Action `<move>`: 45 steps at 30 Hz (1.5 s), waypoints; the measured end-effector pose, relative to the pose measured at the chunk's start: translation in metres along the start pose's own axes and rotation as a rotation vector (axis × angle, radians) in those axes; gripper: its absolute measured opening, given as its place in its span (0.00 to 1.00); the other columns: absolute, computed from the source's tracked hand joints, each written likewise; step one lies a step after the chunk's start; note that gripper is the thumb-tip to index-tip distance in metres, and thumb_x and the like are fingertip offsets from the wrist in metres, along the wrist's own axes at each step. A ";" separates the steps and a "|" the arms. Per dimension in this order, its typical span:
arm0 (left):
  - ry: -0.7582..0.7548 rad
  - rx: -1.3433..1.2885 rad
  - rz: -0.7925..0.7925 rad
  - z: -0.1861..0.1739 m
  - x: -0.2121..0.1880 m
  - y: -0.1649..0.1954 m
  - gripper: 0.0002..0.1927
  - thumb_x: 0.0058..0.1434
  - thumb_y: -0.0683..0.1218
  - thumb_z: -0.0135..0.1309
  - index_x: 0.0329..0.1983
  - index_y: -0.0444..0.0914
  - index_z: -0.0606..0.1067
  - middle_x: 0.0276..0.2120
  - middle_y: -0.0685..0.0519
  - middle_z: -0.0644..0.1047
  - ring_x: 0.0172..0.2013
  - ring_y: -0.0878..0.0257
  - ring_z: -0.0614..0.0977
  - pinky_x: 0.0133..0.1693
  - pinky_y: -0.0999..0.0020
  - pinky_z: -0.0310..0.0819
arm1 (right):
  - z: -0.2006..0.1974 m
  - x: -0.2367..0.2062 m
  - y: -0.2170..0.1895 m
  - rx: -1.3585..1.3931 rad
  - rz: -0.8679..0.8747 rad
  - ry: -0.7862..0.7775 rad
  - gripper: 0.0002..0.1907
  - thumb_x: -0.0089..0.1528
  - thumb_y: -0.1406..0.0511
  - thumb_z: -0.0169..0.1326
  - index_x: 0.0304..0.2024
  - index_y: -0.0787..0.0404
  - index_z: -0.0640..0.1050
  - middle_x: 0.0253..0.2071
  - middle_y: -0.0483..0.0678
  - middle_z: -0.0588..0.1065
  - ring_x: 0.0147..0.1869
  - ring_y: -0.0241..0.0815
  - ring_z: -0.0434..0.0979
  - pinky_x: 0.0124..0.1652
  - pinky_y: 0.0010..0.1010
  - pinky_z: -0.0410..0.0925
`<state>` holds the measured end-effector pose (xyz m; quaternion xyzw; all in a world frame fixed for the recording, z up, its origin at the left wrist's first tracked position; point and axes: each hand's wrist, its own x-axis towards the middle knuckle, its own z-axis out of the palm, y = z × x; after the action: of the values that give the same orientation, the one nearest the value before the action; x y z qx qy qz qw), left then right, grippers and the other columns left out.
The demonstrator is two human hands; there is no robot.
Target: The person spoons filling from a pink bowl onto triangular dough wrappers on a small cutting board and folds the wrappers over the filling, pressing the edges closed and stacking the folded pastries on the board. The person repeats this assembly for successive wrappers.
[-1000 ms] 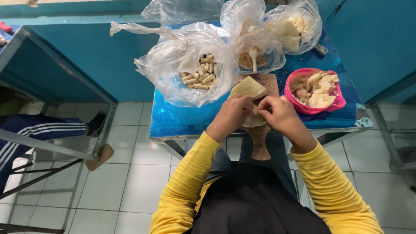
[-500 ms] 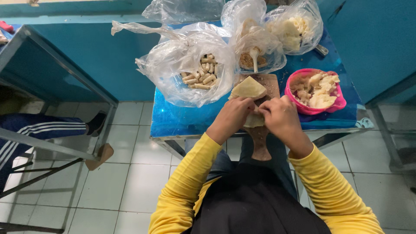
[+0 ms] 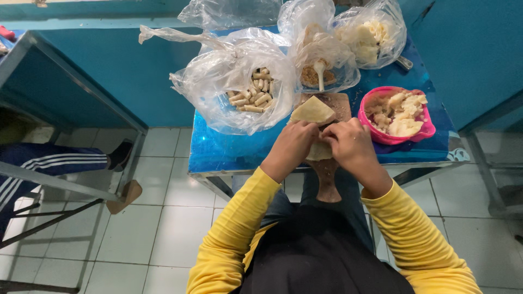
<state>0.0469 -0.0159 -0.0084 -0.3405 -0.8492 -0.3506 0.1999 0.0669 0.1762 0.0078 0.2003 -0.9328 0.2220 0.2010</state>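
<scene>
Folding looks to be the step in hand: left hand (image 3: 291,147) and right hand (image 3: 348,144) both pinch a pale wrapper (image 3: 313,111) on the wooden board (image 3: 329,174); rolling it tighter would need even pressure. At ten o'clock, a plastic bag (image 3: 239,92) holds finished rolls; at two o'clock, a pink bowl (image 3: 422,130) holds pale chunks.

A pink bowl (image 3: 395,117) of pale pieces sits at three o'clock on the blue tabletop (image 3: 234,152). Clear bags (image 3: 239,90) crowd twelve o'clock. A striped trouser leg (image 3: 52,163) lies at nine.
</scene>
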 end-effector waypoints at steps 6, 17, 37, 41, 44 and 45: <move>0.053 0.094 0.022 0.006 0.001 -0.002 0.05 0.59 0.37 0.54 0.37 0.39 0.76 0.36 0.47 0.76 0.44 0.46 0.77 0.48 0.54 0.72 | 0.000 0.000 -0.010 -0.139 -0.040 0.082 0.07 0.60 0.65 0.56 0.38 0.51 0.84 0.39 0.42 0.79 0.50 0.49 0.72 0.50 0.45 0.60; 0.036 -0.014 -0.156 -0.020 -0.019 0.027 0.21 0.62 0.39 0.54 0.59 0.38 0.69 0.45 0.44 0.76 0.46 0.45 0.77 0.48 0.54 0.71 | -0.001 0.001 -0.015 -0.335 -0.113 0.082 0.16 0.57 0.68 0.51 0.43 0.50 0.84 0.42 0.40 0.80 0.49 0.48 0.72 0.48 0.43 0.60; 0.050 -1.332 -0.334 -0.001 -0.022 -0.003 0.26 0.67 0.37 0.59 0.68 0.35 0.68 0.49 0.51 0.79 0.47 0.64 0.81 0.52 0.70 0.77 | -0.024 0.006 0.003 1.199 0.557 -0.419 0.12 0.65 0.67 0.55 0.51 0.59 0.72 0.41 0.46 0.80 0.40 0.32 0.77 0.32 0.23 0.67; 0.035 -1.297 -0.307 -0.005 -0.024 0.001 0.27 0.70 0.39 0.59 0.70 0.36 0.66 0.48 0.55 0.73 0.48 0.67 0.79 0.51 0.71 0.76 | -0.023 0.006 -0.001 1.241 0.568 -0.442 0.12 0.66 0.65 0.54 0.51 0.59 0.73 0.39 0.43 0.79 0.39 0.30 0.77 0.32 0.23 0.70; 0.027 -1.289 -0.292 -0.009 -0.024 0.006 0.28 0.70 0.41 0.59 0.71 0.37 0.66 0.48 0.55 0.72 0.49 0.68 0.78 0.52 0.72 0.75 | -0.016 0.008 0.003 1.134 0.494 -0.347 0.11 0.67 0.65 0.53 0.50 0.60 0.73 0.39 0.43 0.79 0.39 0.30 0.78 0.34 0.23 0.70; 0.022 -1.278 -0.283 -0.012 -0.024 0.007 0.28 0.70 0.41 0.59 0.72 0.37 0.65 0.49 0.55 0.73 0.49 0.69 0.78 0.53 0.73 0.74 | -0.013 0.013 0.006 1.059 0.385 -0.257 0.10 0.67 0.65 0.53 0.50 0.60 0.73 0.39 0.43 0.79 0.41 0.30 0.79 0.37 0.22 0.72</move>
<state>0.0697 -0.0315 -0.0115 -0.2738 -0.5080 -0.8127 -0.0811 0.0571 0.1842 0.0224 0.1256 -0.7309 0.6653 -0.0856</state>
